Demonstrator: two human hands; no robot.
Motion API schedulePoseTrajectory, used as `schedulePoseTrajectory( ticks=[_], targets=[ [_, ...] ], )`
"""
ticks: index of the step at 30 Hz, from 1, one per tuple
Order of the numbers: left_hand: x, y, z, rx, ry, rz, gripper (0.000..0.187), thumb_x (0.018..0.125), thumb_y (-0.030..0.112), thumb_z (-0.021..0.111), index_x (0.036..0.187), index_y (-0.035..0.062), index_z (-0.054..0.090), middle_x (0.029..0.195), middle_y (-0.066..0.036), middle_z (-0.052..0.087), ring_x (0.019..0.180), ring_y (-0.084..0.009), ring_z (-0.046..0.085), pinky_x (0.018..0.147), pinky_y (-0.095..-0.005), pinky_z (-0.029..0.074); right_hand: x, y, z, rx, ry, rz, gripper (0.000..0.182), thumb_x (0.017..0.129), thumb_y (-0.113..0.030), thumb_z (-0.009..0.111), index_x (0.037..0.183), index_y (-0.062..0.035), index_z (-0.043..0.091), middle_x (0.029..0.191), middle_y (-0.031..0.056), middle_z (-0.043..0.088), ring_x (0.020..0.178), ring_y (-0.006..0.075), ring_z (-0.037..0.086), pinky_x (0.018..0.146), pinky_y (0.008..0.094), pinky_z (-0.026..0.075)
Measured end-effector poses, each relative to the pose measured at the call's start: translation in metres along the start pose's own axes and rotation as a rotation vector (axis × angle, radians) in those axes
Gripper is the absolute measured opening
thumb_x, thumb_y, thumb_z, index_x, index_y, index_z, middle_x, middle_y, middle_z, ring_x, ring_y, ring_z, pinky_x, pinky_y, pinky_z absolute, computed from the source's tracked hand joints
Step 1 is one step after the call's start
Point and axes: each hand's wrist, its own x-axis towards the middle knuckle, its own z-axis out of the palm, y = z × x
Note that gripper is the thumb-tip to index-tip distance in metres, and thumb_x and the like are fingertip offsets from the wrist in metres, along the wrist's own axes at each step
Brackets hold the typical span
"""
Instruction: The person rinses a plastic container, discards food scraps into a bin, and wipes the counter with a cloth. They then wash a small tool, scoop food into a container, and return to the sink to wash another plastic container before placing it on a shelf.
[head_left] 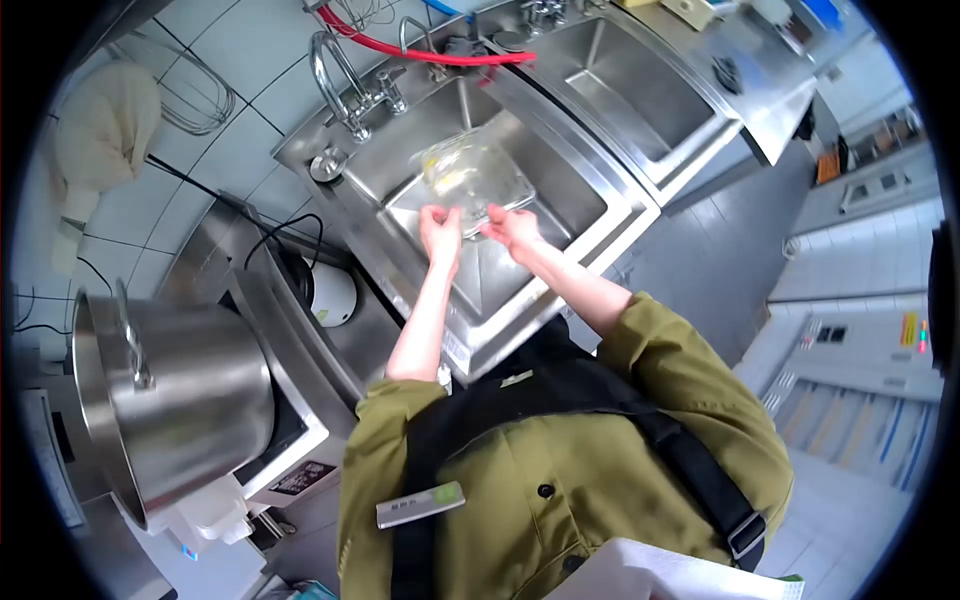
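A clear, see-through container (pixel 478 178), blurred by motion, is tilted over the left sink basin (pixel 572 190). Yellowish bits or streaks show near its far left side. My left hand (pixel 440 236) grips the near left edge, fingers closed on it. At the near right corner, my right hand (pixel 513 231) pinches the rim between thumb and fingers. Both forearms reach forward over the sink's front edge. What exactly is inside the container is too smeared to make out.
A chrome faucet (pixel 345 88) stands behind the basin, with a red hose (pixel 430 52) across the back. A second sink (pixel 635 90) adjoins on the right. To the left are a large steel pot (pixel 190 390) and a white round appliance (pixel 332 296).
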Motion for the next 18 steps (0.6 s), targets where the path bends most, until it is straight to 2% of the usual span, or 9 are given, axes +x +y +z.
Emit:
schedulePoseTrajectory(
  ticks=[1,3,4,5,6,7,11,15,18],
  targets=[
    [0.022,-0.026,-0.001,0.127,-0.084,0.036,0.015,0.068,0.007,0.059,0.072,0.0019,0.045,0.066,-0.002,0.044,0.065,-0.0136,0.043,0.061,-0.0289,0.037,0.019,-0.003,0.008,-0.016,-0.021,0.077,0.018,0.079,-0.009,0.053,0.085,0.0077,0.051,0.078,0.0156,0.055,0.065,0.0248,0.059,0.055,0.028,0.052],
    [0.059,-0.04,-0.005,-0.114,0.009,-0.128,0.011,0.066,0.003,0.056,0.065,0.0069,0.045,0.062,0.002,0.043,0.061,-0.0087,0.039,0.056,-0.0235,0.033,0.056,-0.036,0.001,-0.262,-0.608,0.459,0.028,0.079,-0.022,0.057,0.077,0.0058,0.054,0.073,0.0147,0.057,0.065,0.0247,0.059,0.056,0.0308,0.052],
    [0.076,-0.041,-0.012,-0.048,0.07,-0.113,0.01,0.066,0.001,0.054,0.063,0.0075,0.047,0.062,0.002,0.043,0.06,-0.0082,0.039,0.056,-0.0227,0.033,0.066,-0.07,0.021,-0.766,-0.733,0.398,0.034,0.078,-0.03,0.056,0.074,0.004,0.056,0.071,0.0144,0.058,0.065,0.024,0.059,0.057,0.033,0.051],
    [0.083,-0.03,-0.022,-0.051,0.041,-0.089,0.009,0.065,0.001,0.055,0.063,0.0072,0.049,0.062,0.003,0.045,0.06,-0.0081,0.04,0.056,-0.0223,0.034,0.078,-0.106,0.036,-1.27,-0.817,0.309,0.04,0.077,-0.037,0.055,0.072,0.0022,0.057,0.069,0.014,0.059,0.065,0.0232,0.059,0.058,0.0351,0.05],
    [0.098,-0.031,-0.032,0.054,-0.003,-0.144,0.006,0.067,0.002,0.056,0.066,0.0065,0.052,0.063,0.002,0.048,0.061,-0.0085,0.043,0.057,-0.022,0.036,0.117,-0.11,0.057,-1.736,-0.808,-0.373,0.04,0.075,-0.04,0.053,0.072,-0.0009,0.059,0.071,0.0147,0.059,0.066,0.0262,0.059,0.061,0.0386,0.047],
    [0.106,-0.018,-0.038,0.105,-0.082,-0.13,0.005,0.07,0.005,0.056,0.067,0.006,0.052,0.064,0.002,0.05,0.062,-0.0079,0.044,0.057,-0.0211,0.036,0.138,-0.119,0.085,-1.5,-0.61,-0.769,0.033,0.072,-0.034,0.05,0.072,-0.0029,0.059,0.073,0.0154,0.058,0.07,0.03,0.058,0.065,0.041,0.045],
    [0.144,0.011,-0.056,0.293,-0.315,-0.085,0.019,0.078,0.018,0.058,0.064,0.0083,0.048,0.059,0.005,0.044,0.058,-0.0038,0.037,0.053,-0.0191,0.031,0.22,-0.113,0.194,-1.272,-0.271,-1.375,0.045,0.067,-0.015,0.052,0.108,0.0023,0.043,0.114,0.0239,0.041,0.109,0.037,0.038,0.089,0.0382,0.035],
    [0.177,0.024,-0.063,0.352,-0.351,-0.315,0.026,0.08,0.024,0.055,0.061,0.0088,0.047,0.055,0.006,0.04,0.052,-0.0047,0.034,0.047,-0.0205,0.027,0.222,-0.085,0.218,-1.495,-0.222,-1.348,0.038,0.066,-0.014,0.049,0.099,0.0057,0.048,0.097,0.0206,0.048,0.098,0.0302,0.044,0.085,0.0399,0.035],
    [0.187,0.034,-0.052,0.219,-0.321,-0.469,0.02,0.08,0.024,0.055,0.075,0.0049,0.053,0.068,0.0,0.052,0.058,-0.0073,0.047,0.052,-0.0191,0.035,0.224,-0.098,0.219,-1.423,-0.155,-1.343,0.028,0.065,-0.015,0.05,0.089,0.0006,0.053,0.092,0.0144,0.049,0.091,0.0255,0.045,0.08,0.0371,0.036]
  ],
)
